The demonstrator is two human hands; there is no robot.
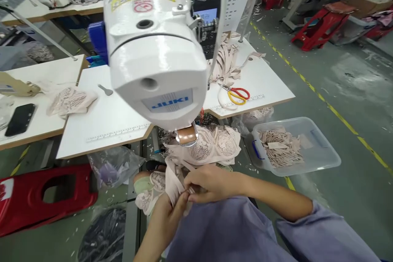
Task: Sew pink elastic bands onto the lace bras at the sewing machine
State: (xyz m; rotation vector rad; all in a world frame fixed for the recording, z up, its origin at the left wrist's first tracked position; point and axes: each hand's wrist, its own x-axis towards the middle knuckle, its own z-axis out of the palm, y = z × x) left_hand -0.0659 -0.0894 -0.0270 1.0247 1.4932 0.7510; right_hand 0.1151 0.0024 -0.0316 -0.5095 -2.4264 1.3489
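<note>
My left hand (168,212) pinches a beige fabric band (172,182) low in front of my body. Beside it, my right hand (208,183) has its fingers closed on the same band, with the fingertips of both hands nearly meeting. A beige lace bra (211,144) lies just beyond the hands, under the head of the white sewing machine (159,69). To the left of the band are more bra cups (149,190) in beige and pale green. The part of the band between my fingers is partly hidden.
Red-and-yellow scissors (238,95) lie on the white table (260,84) near beige straps (227,63). A clear plastic bin (319,153) with bundled straps stands at right. A red stool (27,208) is at lower left, and a phone (20,119) rests on the left table.
</note>
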